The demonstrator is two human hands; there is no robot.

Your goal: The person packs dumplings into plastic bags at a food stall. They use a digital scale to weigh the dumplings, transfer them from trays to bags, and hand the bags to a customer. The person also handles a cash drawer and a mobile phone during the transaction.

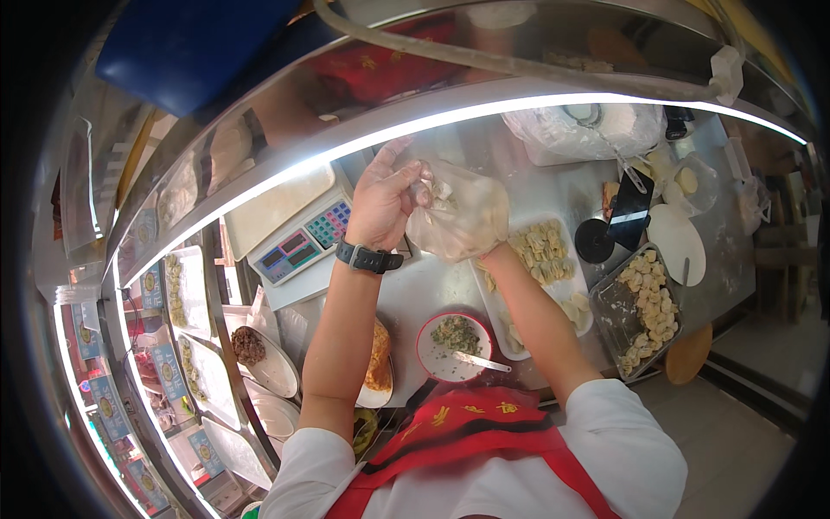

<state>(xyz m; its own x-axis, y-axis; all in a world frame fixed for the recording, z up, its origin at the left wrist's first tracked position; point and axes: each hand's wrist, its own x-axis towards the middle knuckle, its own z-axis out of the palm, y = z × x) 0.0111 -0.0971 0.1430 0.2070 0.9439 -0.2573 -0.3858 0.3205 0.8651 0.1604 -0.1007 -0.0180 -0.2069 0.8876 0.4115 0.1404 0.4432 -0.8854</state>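
A translucent plastic bag (457,214) hangs over the steel worktop, with pale contents showing through it. My left hand (392,194), with a dark watch on its wrist, has its curled fingers on the bag's gathered upper left edge; one finger points away. My right forearm reaches up to the bag's lower right side. The bag covers most of my right hand (494,254), so its fingers are hidden. Under my right arm lies a white tray (483,285) with rows of folded dumplings (541,250). Nearer me sits a red-rimmed bowl (425,353) of chopped green filling (457,334) with a spatula (483,362).
A digital scale (308,237) stands left of my left hand. To the right are a clear tray of dumplings (648,292), a phone (628,211) and a round black lid (593,241). A lit glass-case edge (454,117) arches across the far side. Filling plates (275,370) line the left.
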